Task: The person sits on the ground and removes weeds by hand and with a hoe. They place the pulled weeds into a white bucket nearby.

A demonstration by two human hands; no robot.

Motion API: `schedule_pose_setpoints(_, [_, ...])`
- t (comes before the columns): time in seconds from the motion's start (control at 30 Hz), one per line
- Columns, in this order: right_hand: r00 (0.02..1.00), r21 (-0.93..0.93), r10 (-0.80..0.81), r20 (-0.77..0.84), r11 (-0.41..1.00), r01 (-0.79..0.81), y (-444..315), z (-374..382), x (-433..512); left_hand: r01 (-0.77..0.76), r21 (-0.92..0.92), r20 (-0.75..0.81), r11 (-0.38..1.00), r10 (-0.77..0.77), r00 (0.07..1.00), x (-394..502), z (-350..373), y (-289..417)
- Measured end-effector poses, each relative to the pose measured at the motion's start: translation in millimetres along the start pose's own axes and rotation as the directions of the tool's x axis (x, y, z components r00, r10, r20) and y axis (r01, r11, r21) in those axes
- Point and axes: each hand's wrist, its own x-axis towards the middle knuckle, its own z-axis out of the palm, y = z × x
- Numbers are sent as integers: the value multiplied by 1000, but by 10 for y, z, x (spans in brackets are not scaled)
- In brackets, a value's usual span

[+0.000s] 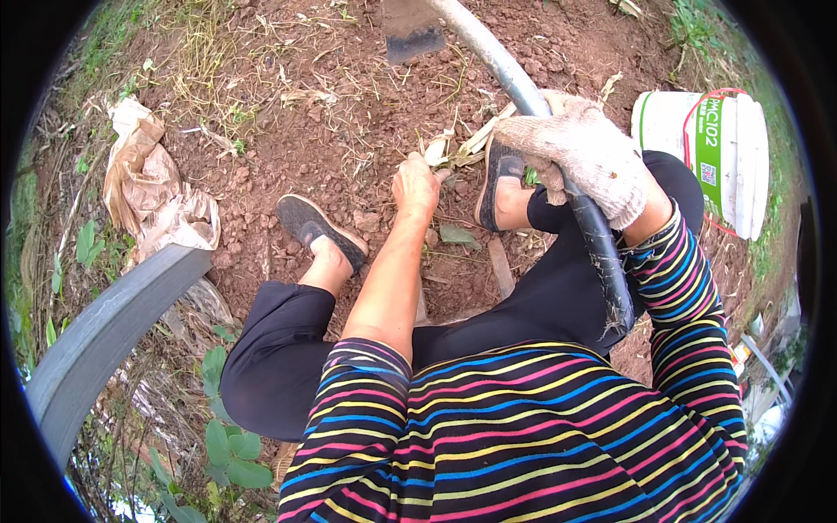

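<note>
My right hand (582, 150), in a pale knitted work glove, is wrapped around the handle (500, 62) of a hoe. The grey metal pipe runs from the top of the view down to a black taped end (601, 261) over my right thigh. Beyond it, the flat hoe blade (415, 42) is at the top edge against the reddish soil. Bare and low over the soil, my left hand (416, 186) has its fingers curled under and its thumb to the right. Dry pale husks (437, 149) are right at its fingertips; whether it grips them is hidden.
To the right, a white plastic bucket (667, 124) with a green label and red handle lies tipped over. Crumpled brown plastic sheeting (147, 176) lies at left, above a curved grey beam (111, 333). My grey shoes (320, 225) stand on cloddy soil strewn with dry stalks.
</note>
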Motion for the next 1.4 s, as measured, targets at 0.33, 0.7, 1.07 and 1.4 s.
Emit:
schedule_pose_setpoints(0.33, [947, 291, 280, -154, 929, -228, -41, -275, -113, -310, 201, 375, 929, 220, 901, 197, 410, -36])
schedule_pose_setpoints(0.7, [879, 392, 465, -104, 832, -393, -234, -462, -176, -252, 212, -30, 944, 264, 964, 1010, 6, 596])
schedule_pose_setpoints(1.07, [793, 264, 599, -114, 788, -557, -380, -478, 5, -347, 171, -33, 922, 357, 933, 1143, 385, 682])
schedule_pose_setpoints(1.4, [836, 236, 519, -175, 847, -476, -320, -473, -109, -263, -44, -38, 964, 261, 965, 1147, -21, 700])
